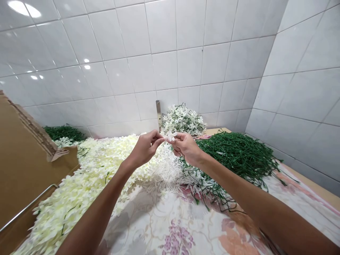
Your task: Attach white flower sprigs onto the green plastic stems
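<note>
In front of me my right hand (185,146) pinches a small white artificial flower (171,136) between thumb and fingers. The fingertips of my left hand (148,145) are pressed together right at the flower's edge; what lies between them is too small to make out. Below both hands spreads a heap of thin white plastic sprigs (166,173). To the left lies a broad pile of cream-white artificial petals (106,159). Close by on the right, a thick bundle of green plastic stems (236,152) reaches behind my right forearm.
A bunch of finished-looking white flowers on stems (183,119) stands by the tiled wall (164,42), beside a metal bracket (158,111). On the left is a cardboard box (32,170), with more green stems (63,132) behind it. A floral cloth (159,223) covers the work surface.
</note>
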The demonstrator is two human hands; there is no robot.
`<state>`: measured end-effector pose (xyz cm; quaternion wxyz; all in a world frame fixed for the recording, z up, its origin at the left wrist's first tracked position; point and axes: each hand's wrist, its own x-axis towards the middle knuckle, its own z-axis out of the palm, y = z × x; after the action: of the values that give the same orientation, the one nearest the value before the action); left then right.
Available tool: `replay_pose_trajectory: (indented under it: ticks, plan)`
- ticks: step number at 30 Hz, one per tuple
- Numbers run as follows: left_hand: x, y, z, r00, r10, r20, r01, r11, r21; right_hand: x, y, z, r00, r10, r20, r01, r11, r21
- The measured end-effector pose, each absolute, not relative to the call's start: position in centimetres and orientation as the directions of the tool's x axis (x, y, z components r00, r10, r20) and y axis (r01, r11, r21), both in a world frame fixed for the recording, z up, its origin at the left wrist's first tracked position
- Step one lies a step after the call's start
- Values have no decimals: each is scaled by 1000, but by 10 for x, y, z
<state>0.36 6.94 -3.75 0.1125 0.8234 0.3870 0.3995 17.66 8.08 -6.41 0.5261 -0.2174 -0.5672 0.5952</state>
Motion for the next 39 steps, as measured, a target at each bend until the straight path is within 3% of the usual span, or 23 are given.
replay_pose_trajectory:
  ticks: [9, 16, 23, 28, 34, 36, 39]
  plan:
    - [3, 67, -33, 350, 751, 560, 554, -648, 522, 184, 92, -68, -305, 859, 411, -328, 311, -892]
    - [-2, 74, -36, 389, 793, 470, 452, -608, 653, 187, 91, -67, -281, 872, 400, -349, 296, -889]
    - [0, 80, -42, 179, 784, 594, 121, -617, 778, 188, 87, -61, -283, 891, 356, -399, 228, -888]
    - [8, 81, -52, -4, 697, 717, 241, -695, 677, 186, 84, -58, -291, 896, 337, -420, 197, -886]
    - [18, 77, -56, -5, 636, 772, 472, -679, 562, 185, 81, -55, -291, 897, 332, -422, 192, -886]
    - [20, 78, -57, 6, 657, 754, 440, -679, 588, 185, 80, -54, -289, 898, 332, -412, 197, -890]
    - [22, 81, -59, -23, 694, 719, 260, -690, 675, 186, 81, -54, -294, 894, 338, -409, 202, -890]
